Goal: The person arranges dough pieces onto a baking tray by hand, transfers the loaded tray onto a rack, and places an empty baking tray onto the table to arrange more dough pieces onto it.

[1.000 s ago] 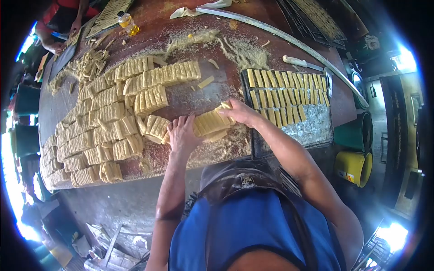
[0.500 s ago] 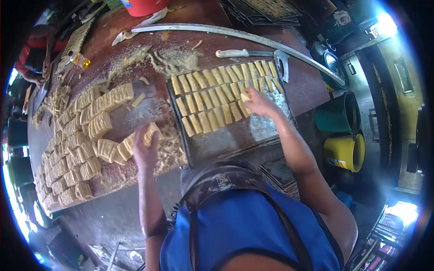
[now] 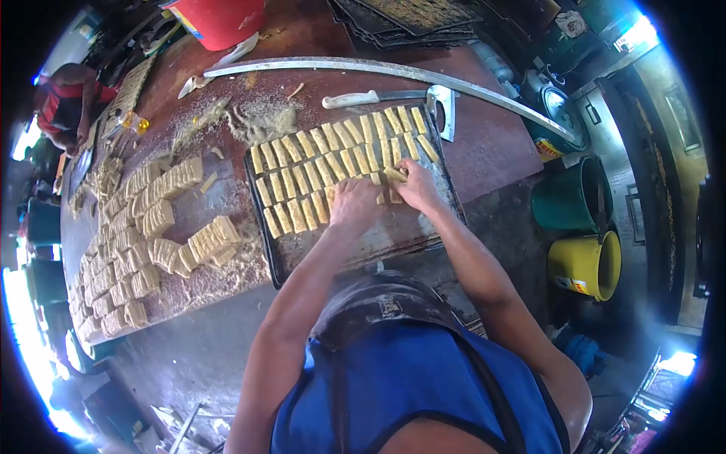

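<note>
Pale yellow dough sticks [image 3: 333, 168] lie in rows on a dark baking tray [image 3: 355, 256] in front of me. My left hand [image 3: 355, 206] lies palm down over the nearest row, fingers stretched across the sticks and their tips partly hidden. Close beside it, my right hand [image 3: 417, 188] pinches a single dough stick [image 3: 395, 175] above the right part of that row. Left of the tray, a short row of cut dough sticks [image 3: 213, 239] rests on the floured table [image 3: 249, 265], apart from both hands.
Many stacked dough pieces [image 3: 121, 257] cover the table's left side. Beyond the tray lie a knife [image 3: 352, 99], a scraper [image 3: 442, 113] and a long metal strip [image 3: 325, 66]. A red bucket [image 3: 227, 23] stands at the back. Another person [image 3: 68, 106] works at far left.
My left hand has left the cut dough row on the table and moved right onto the tray. My right hand stays over the tray with a stick. The view has shifted slightly.
</note>
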Tool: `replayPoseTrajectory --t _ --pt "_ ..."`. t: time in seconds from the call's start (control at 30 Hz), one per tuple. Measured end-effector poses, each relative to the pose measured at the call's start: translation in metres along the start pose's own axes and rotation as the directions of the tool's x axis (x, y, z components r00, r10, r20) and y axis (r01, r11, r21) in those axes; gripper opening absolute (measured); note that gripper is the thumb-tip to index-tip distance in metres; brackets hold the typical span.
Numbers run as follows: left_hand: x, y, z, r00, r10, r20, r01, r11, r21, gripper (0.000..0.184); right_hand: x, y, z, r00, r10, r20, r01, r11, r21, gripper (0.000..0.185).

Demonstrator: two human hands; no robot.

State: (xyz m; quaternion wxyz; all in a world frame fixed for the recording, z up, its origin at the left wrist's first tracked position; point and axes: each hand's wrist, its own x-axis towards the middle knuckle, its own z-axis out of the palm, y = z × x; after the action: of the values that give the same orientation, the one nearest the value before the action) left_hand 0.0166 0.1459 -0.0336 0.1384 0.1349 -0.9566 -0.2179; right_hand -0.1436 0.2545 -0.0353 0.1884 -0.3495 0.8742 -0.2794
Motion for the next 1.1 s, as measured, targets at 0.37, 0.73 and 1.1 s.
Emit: replayPoseTrajectory --t 0.37,0.73,1.1 --pt "-0.001 -0.007 0.004 0.996 -0.067 -0.066 0.059 0.990 -0.128 0.046 0.002 -0.011 -0.002 0.998 0.060 0.007 -0.059 0.988 -0.144 0.050" --pt "0.017 -0.010 0.007 0.999 0.051 0.011 -0.050 0.990 -0.130 0.057 -0.001 -0.015 -0.029 0.987 0.142 -0.070 -0.137 0.988 0.071 0.033" --pt "0.035 0.017 0.017 0.998 0.024 -0.063 -0.030 0.995 -0.098 0.051 0.001 0.016 -0.044 0.988 0.156 -0.010 -0.156 0.983 -0.092 0.031"
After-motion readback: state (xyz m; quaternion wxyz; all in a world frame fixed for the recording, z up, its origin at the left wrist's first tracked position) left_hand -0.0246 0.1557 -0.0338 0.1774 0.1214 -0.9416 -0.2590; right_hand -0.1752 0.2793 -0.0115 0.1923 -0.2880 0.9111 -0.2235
